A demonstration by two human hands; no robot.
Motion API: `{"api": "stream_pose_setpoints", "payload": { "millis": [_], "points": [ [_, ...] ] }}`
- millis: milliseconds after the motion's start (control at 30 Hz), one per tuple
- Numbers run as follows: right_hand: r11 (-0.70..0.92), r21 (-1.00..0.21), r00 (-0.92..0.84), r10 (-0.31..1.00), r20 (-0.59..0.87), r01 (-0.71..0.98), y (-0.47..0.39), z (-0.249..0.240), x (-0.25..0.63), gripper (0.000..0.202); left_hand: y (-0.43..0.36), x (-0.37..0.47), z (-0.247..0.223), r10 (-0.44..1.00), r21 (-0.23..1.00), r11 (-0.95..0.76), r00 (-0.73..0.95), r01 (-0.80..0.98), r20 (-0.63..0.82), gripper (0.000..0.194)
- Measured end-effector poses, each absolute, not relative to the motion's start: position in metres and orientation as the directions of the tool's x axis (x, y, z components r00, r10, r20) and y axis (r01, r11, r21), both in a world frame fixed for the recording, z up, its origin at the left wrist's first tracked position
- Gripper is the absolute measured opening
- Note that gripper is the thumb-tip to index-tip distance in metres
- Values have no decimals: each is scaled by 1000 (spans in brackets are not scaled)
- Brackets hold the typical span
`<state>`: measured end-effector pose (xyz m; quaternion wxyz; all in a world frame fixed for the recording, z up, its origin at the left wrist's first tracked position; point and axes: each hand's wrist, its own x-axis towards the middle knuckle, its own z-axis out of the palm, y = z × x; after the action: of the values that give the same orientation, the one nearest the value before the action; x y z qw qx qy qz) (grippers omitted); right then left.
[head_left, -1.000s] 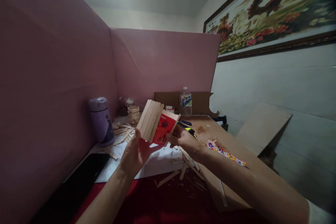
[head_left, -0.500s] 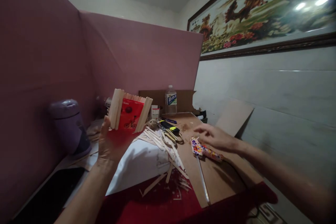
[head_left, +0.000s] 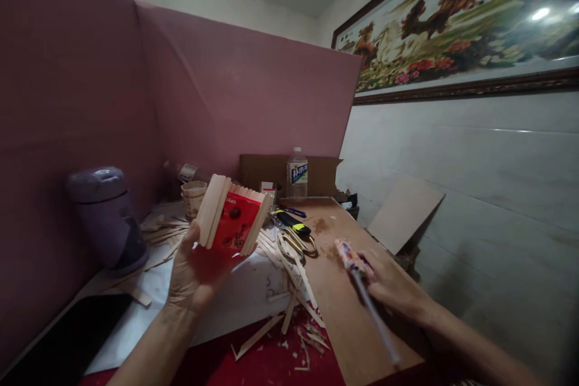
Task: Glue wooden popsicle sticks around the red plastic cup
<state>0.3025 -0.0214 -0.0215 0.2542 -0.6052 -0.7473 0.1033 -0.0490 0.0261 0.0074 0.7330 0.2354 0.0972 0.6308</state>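
My left hand (head_left: 199, 274) is closed around a small red box-like piece with wooden craft sticks (head_left: 235, 217) along its sides and top edge, held tilted above the table. A picture of a bicycle shows on its red face. Over the brown board on the right, my right hand (head_left: 384, 283) grips a flower-patterned hot glue gun (head_left: 351, 259). A clear glue stick (head_left: 377, 322) sticks out of its rear toward me. The fingers round the glue gun are partly blurred.
Loose craft sticks (head_left: 292, 301) and scraps lie mid-table beside gold-handled scissors (head_left: 296, 242) and a black-yellow cutter (head_left: 292, 221). A plastic bottle (head_left: 297, 175) stands at the back, a purple flask (head_left: 106, 217) at left. The brown board (head_left: 337, 325) covers the right side.
My right hand has taken hold of the glue gun and lifted it off the board. The stick-covered red piece has moved slightly right and down in view.
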Motion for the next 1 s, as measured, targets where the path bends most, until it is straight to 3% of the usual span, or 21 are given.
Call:
{"api": "stream_pose_setpoints", "payload": {
  "millis": [67,133,200,267,367,633,1000],
  "points": [
    [208,-641,-53,966,252,739,-25,-14,303,16,23,-43,7,980,492,76,155,-867,121,42],
    [78,-800,37,992,124,595,-32,-5,298,31,19,-36,5,987,517,82,143,-852,79,41],
    [-29,-864,16,1000,-24,503,-41,4,287,42,15,-29,4,992,522,83,119,-849,36,40],
    [9,-905,18,1000,18,424,-51,12,270,40,12,-22,4,993,530,98,115,-842,-1,39],
    [27,-930,-10,1000,25,367,-64,24,240,41,7,-14,4,994,523,108,99,-846,-45,38],
    [228,-958,-405,903,142,173,-59,53,175,29,4,-8,2,971,564,216,112,-797,-213,51],
    [141,-983,-429,900,79,115,-47,50,151,49,1,-6,4,955,551,240,93,-799,-282,42]
  ]
}}
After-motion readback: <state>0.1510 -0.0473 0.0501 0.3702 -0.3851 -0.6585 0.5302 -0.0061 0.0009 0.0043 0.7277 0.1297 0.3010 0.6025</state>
